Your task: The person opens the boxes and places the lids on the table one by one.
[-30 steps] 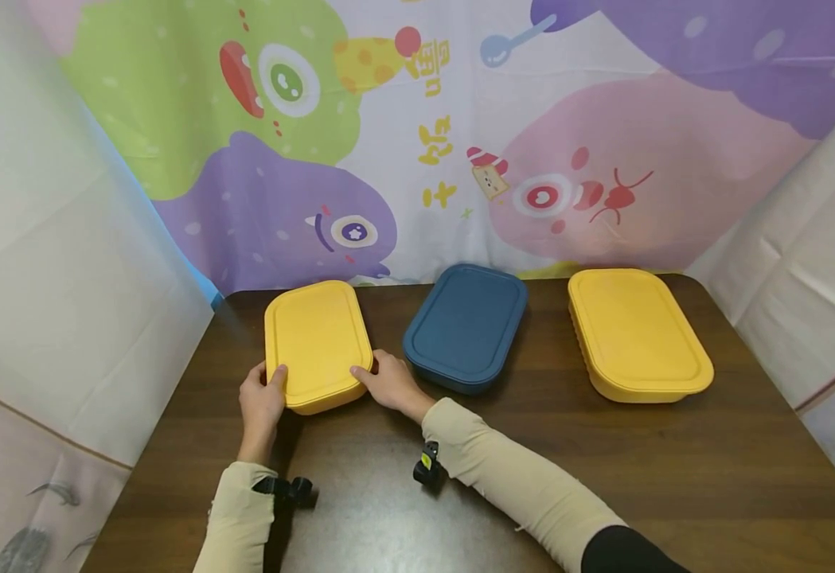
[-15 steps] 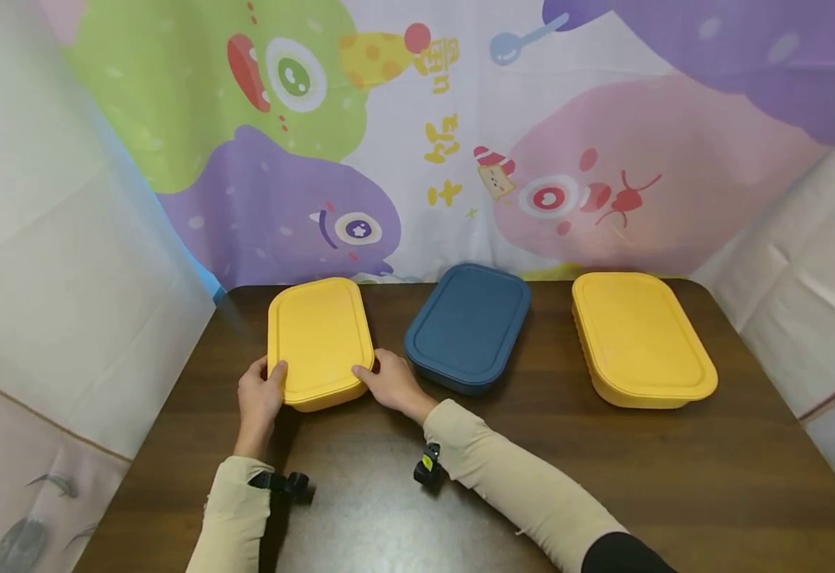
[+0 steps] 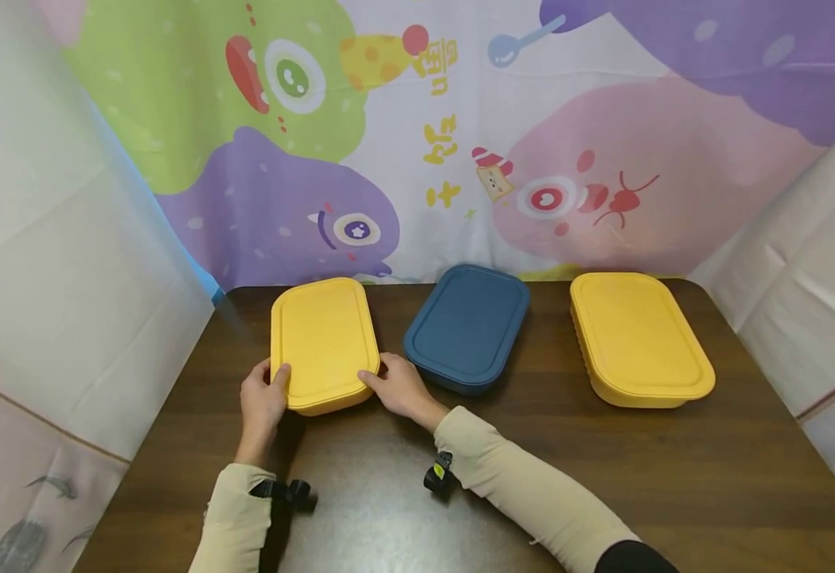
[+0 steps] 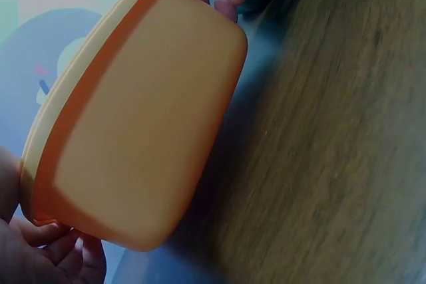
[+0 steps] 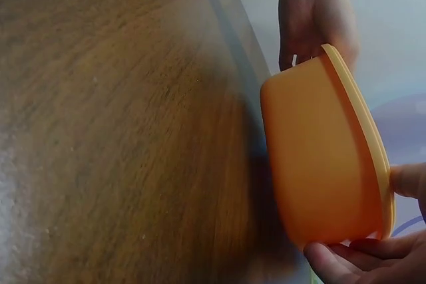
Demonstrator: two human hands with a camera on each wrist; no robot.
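A yellow food container with a flat yellow lid (image 3: 325, 342) is at the left of the table, gripped at both sides of its near end. My left hand (image 3: 263, 398) has its thumb over the lid's left edge and its fingers curled below the rim. On the opposite side, my right hand (image 3: 404, 386) holds the near right corner, thumb on the lid. Both wrist views show the container's smooth near wall (image 4: 146, 118), its lid on, and the right hand's fingers (image 5: 373, 257) curled under the rim.
A dark blue lidded container (image 3: 467, 326) sits just right of the held one, close to my right hand. Farther right stands another yellow lidded container (image 3: 642, 338). A printed cloth (image 3: 438, 239) hangs at the back edge of the brown wooden table (image 3: 532, 454).
The held yellow container has shifted slightly to the right, with both hands keeping their grip. My right forearm has moved a little right too. The other two containers stay in place.
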